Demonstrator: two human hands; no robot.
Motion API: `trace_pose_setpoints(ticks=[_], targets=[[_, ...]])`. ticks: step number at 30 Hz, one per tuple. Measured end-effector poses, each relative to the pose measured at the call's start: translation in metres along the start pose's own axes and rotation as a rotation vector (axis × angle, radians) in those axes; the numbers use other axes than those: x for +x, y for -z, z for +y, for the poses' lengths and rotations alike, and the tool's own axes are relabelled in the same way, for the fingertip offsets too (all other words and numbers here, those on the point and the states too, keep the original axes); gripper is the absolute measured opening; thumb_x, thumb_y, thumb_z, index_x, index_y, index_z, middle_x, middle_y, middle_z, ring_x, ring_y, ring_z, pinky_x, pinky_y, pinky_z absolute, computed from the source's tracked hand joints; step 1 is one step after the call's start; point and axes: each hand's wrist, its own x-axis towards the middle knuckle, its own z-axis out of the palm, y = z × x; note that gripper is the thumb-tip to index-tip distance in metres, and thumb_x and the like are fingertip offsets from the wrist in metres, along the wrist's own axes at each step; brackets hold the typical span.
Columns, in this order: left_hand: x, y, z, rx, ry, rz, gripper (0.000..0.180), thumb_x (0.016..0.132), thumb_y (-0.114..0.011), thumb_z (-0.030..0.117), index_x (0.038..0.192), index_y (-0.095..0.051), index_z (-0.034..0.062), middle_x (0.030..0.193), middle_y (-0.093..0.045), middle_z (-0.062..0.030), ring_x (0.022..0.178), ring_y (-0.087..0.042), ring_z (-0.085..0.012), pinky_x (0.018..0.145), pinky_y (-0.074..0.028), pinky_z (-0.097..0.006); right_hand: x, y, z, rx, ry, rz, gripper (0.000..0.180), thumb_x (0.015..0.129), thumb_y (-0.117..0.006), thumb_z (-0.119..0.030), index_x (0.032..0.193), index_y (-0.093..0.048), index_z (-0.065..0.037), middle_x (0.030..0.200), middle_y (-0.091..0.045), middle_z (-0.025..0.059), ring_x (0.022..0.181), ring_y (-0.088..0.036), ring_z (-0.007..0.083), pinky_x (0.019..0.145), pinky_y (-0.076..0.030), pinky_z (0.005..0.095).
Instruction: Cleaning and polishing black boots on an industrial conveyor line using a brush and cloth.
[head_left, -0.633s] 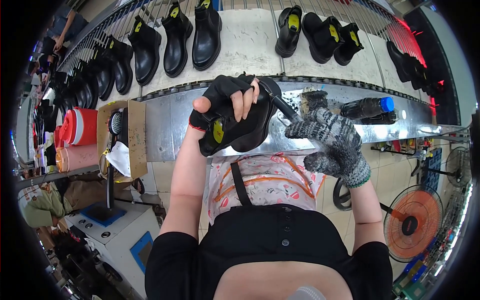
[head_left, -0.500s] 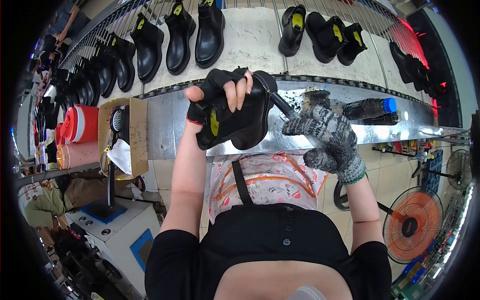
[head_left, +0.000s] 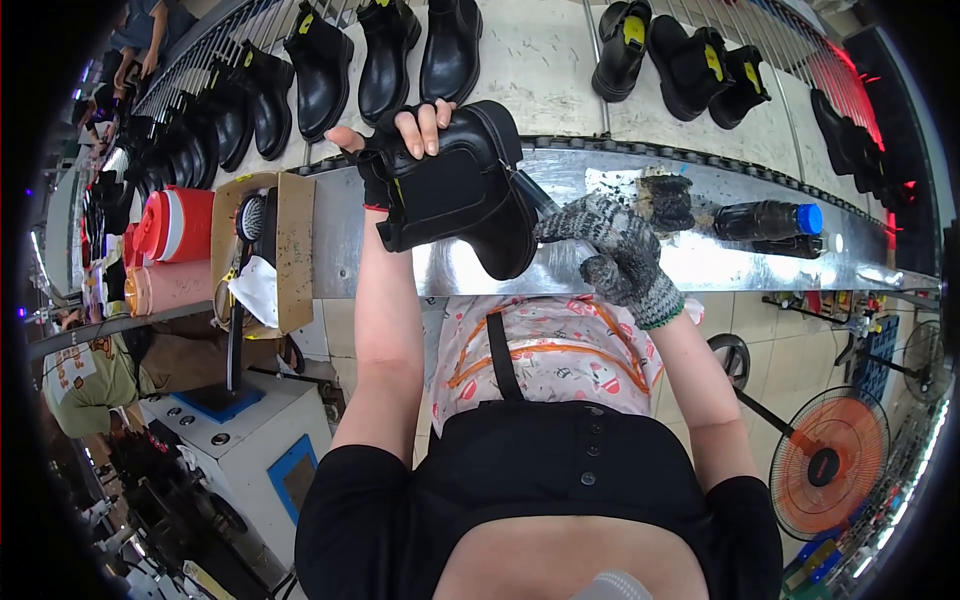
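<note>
Boot: I have the boot [head_left: 455,190] lifted over the metal bench [head_left: 345,245], side panel up, opening to the left and sole to the right, which I take as baring the sole's edge to the tool.
Left hand: the left hand [head_left: 412,138], in a fingerless glove, grips the boot's upper, fingers across it and thumb sticking out; bare fingertips probably give me better hold on smooth leather.
Right hand: the right hand [head_left: 612,245], in a grey knit glove, is closed round a tool [head_left: 537,194]; the finger wrap is partly hidden from me.
Tool: dark-handled, slanting up-left, its tip at the boot's edge near the sole; I cannot tell whether it presses.
Pad: the blackened pad [head_left: 667,204] lies right of the boot, likely there for easy right-hand reach.
Bottle: the blue-capped bottle [head_left: 762,221] lies on its side beyond the pad.
Box: the carton [head_left: 295,250] stands at left, keeping a hairbrush [head_left: 250,218] upright, I judge.
</note>
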Motion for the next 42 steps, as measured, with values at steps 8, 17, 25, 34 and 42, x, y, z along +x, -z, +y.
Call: trace_pose_setpoints(ticks=[8, 17, 25, 34, 42], targets=[[-0.016, 0.017, 0.005, -0.019, -0.003, 0.121, 0.089, 0.07, -0.016, 0.09, 0.063, -0.053, 0.0097, 0.07, -0.049, -0.0044, 0.09, -0.04, -0.0198, 0.102, -0.021, -0.033, -0.004, -0.012, 0.008, 0.024, -0.057, -0.067, 0.029, 0.077, -0.06, -0.025, 0.104, -0.068, -0.017, 0.106, -0.065, 0.0074, 0.095, -0.062, 0.0272, 0.082, -0.049, 0.0369], [-0.037, 0.028, 0.009, -0.177, 0.002, 0.373, 0.09, 0.075, -0.021, 0.086, 0.07, -0.057, 0.0033, 0.074, -0.051, -0.0083, 0.1, -0.043, -0.023, 0.101, -0.029, -0.038, -0.02, -0.02, 0.024, 0.182, -0.073, -0.086, 0.03, 0.086, -0.051, -0.03, 0.098, -0.069, -0.009, 0.102, -0.065, 0.0118, 0.094, -0.062, 0.0299, 0.084, -0.049, 0.0367], [-0.066, 0.071, 0.02, -0.07, 0.055, 0.398, 0.091, 0.075, -0.023, 0.085, 0.075, -0.062, 0.0031, 0.081, -0.056, -0.0099, 0.101, -0.045, -0.0245, 0.101, -0.03, -0.038, -0.031, -0.024, 0.023, 0.263, -0.256, -0.12, 0.045, 0.091, -0.043, -0.043, 0.097, -0.068, -0.006, 0.098, -0.067, 0.0126, 0.092, -0.064, 0.0289, 0.083, -0.05, 0.0353], [-0.061, 0.072, 0.02, 0.039, 0.055, 0.838, 0.095, 0.077, -0.025, 0.083, 0.061, -0.061, -0.0032, 0.065, -0.058, -0.0159, 0.078, -0.053, -0.0285, 0.088, -0.038, -0.035, -0.061, -0.038, 0.037, 0.644, -0.478, 0.0, 0.055, 0.095, -0.038, -0.049, 0.104, -0.066, -0.002, 0.101, -0.068, 0.011, 0.094, -0.063, 0.0221, 0.087, -0.048, 0.0328], [-0.055, 0.08, -0.004, 0.404, 0.021, 0.865, 0.085, 0.083, -0.028, 0.077, 0.077, -0.063, 0.0001, 0.073, -0.064, -0.0113, 0.075, -0.061, -0.0238, 0.073, -0.048, -0.032, -0.095, -0.062, 0.074, 1.011, -0.734, 0.183, 0.058, 0.094, -0.04, -0.051, 0.106, -0.065, 0.0, 0.096, -0.068, 0.0116, 0.078, -0.061, 0.0141, 0.065, -0.048, 0.0244]])
